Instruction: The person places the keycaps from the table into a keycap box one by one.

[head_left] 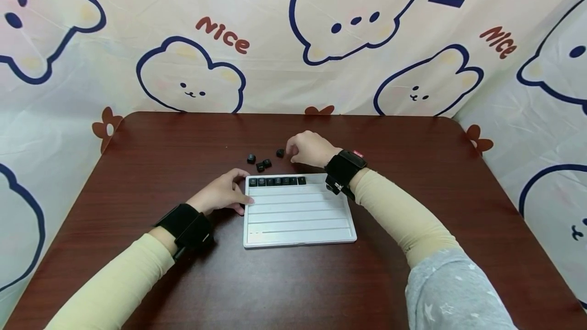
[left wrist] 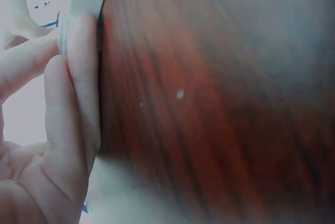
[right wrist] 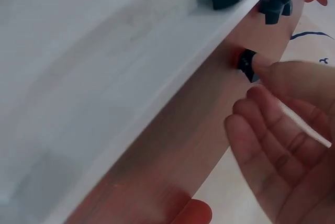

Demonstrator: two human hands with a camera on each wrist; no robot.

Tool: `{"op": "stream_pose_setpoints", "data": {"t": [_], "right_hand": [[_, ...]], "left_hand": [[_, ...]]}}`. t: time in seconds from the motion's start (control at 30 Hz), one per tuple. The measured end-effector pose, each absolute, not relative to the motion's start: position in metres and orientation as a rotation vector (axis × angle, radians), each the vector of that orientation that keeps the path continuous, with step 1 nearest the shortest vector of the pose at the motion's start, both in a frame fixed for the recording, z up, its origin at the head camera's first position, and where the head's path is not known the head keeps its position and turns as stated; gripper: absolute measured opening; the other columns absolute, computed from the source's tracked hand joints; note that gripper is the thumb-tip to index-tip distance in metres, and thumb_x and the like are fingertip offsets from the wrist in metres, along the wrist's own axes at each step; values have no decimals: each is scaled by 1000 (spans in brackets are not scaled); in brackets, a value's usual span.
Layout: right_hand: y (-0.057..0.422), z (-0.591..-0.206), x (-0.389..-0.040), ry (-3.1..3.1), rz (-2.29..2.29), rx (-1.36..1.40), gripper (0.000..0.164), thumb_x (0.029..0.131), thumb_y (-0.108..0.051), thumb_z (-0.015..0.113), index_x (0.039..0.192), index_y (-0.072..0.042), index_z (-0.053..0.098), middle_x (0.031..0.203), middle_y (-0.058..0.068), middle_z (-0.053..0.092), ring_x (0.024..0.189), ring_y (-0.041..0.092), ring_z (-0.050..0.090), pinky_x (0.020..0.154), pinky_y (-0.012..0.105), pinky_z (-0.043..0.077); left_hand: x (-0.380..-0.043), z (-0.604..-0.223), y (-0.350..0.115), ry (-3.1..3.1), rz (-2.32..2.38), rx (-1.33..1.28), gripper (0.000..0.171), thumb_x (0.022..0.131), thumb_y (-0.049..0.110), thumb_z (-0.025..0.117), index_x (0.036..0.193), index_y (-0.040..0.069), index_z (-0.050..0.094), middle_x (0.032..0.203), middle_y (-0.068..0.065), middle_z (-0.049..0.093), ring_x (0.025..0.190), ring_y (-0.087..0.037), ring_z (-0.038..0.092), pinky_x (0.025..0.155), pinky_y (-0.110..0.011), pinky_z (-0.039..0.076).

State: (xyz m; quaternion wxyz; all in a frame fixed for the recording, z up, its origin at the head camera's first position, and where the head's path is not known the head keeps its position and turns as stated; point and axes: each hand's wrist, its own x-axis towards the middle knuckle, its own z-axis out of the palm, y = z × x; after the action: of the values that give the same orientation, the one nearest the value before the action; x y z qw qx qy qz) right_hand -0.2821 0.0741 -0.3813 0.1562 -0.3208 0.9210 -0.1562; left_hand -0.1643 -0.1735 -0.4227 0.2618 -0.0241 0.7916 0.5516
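Observation:
A white keyboard base [head_left: 298,213] lies flat on the table, a short row of black keycaps [head_left: 277,181] along the left of its far edge. At its left side, my left hand [head_left: 223,191] grips the edge, with the thumb on the rim and fingers [left wrist: 84,72] against the side wall. Beyond the far edge, my right hand [head_left: 312,149] reaches over with loosely bent fingers. One loose black keycap [head_left: 280,153] sits beside its fingertips; in the right wrist view the thumb tip overlaps this keycap [right wrist: 247,66], and contact is unclear.
Several more loose keycaps [head_left: 260,166] lie to the left, behind the base. The dark brown wooden table [head_left: 293,289] carries everything. Behind it hangs a pale curtain [head_left: 270,80] with cartoon prints. Both wrists wear black straps [head_left: 345,171].

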Motion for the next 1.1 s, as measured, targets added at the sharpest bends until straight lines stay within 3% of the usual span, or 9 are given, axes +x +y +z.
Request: {"op": "stream_pose_setpoints", "data": {"t": [0.4,1.1], "right_hand": [[56,-384,-297,2632,-473,-963,13,94,-4,73,107,-5,75,97,7,70,93,22,63,85,36,54],[51,-389,-309,2546,-562,-893,24,94,-4,74,119,-5,74,118,9,68,108,23,63,93,34,54]], "left_hand": [[-166,-423,-173,2133,1497,-100,66,89,-4,77,145,1,41,83,-15,58,56,-19,64,58,-27,59],[-166,-424,-175,2119,1521,-85,65,89,-6,75,144,0,41,82,-15,58,56,-19,64,58,-29,60]]}}
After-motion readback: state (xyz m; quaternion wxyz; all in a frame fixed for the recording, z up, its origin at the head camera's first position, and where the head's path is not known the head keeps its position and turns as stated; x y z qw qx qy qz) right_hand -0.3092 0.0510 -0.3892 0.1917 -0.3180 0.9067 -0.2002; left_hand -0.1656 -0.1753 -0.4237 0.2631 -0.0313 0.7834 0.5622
